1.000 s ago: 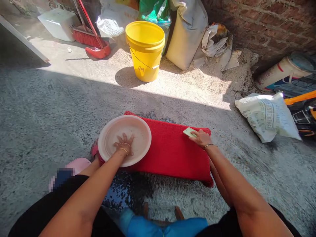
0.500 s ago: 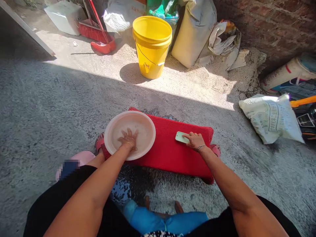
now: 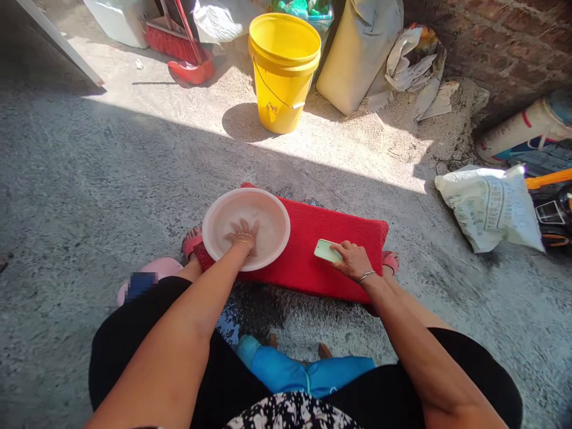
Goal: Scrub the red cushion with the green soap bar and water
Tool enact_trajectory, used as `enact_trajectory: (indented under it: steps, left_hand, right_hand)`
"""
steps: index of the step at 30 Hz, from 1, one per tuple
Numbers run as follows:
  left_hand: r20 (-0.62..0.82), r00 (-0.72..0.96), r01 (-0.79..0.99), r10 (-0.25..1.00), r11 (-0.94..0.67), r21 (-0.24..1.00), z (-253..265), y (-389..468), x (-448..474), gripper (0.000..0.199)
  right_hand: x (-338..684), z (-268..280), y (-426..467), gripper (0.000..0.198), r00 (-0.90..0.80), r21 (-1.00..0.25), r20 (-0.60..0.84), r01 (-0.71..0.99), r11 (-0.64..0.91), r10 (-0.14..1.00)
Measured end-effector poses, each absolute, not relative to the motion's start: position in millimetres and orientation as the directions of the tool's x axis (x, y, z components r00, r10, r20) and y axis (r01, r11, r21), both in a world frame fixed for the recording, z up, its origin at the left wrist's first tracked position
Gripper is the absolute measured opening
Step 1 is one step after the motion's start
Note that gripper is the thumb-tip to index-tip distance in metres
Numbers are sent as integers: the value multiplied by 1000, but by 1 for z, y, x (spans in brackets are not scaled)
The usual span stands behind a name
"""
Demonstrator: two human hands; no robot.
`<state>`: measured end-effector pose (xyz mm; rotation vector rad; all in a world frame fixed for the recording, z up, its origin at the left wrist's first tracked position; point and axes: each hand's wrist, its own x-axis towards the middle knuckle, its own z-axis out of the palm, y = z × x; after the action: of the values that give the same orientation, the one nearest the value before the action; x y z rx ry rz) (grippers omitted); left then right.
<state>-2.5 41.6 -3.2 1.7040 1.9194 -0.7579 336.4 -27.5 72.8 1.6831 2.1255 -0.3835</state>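
Note:
A pale plastic basin of water stands on the left part of a thick red mat. My left hand is in the basin with its fingers spread, apparently under the water and holding nothing. On the mat's right half, my right hand grips a flat, pale green scrub brush, its back facing up with a small dark hole near the left end. The brush's underside is hidden. The mat lies over something low, which it covers.
A yellow bucket stands ahead on the concrete floor. Behind it are a full sack, a red broom and a red dustpan. A white bag lies at right. Between my legs is a blue-covered low stool.
The camera view has shifted, so the basin appears farther right and higher. My left hand stays in the basin. My right hand still holds the scrub brush on the mat, slightly turned.

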Motion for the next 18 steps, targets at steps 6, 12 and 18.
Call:
enact_trajectory:
  steps: [6, 12, 18]
  left_hand:
    - [-673, -116, 993, 730, 82, -82, 1, 40, -3, 128]
    - [-684, -106, 994, 722, 55, -97, -2, 42, -2, 131]
    - [-705, -128, 991, 697, 68, -113, -7, 47, 0, 131]
  right_hand:
    - [232, 38, -14, 59, -333, -94, -418, 941, 325, 845]
    - [222, 26, -3, 65, -363, -121, -467, 929, 349, 806]
    - [229, 28, -7, 67, -300, -47, -528, 944, 325, 795]
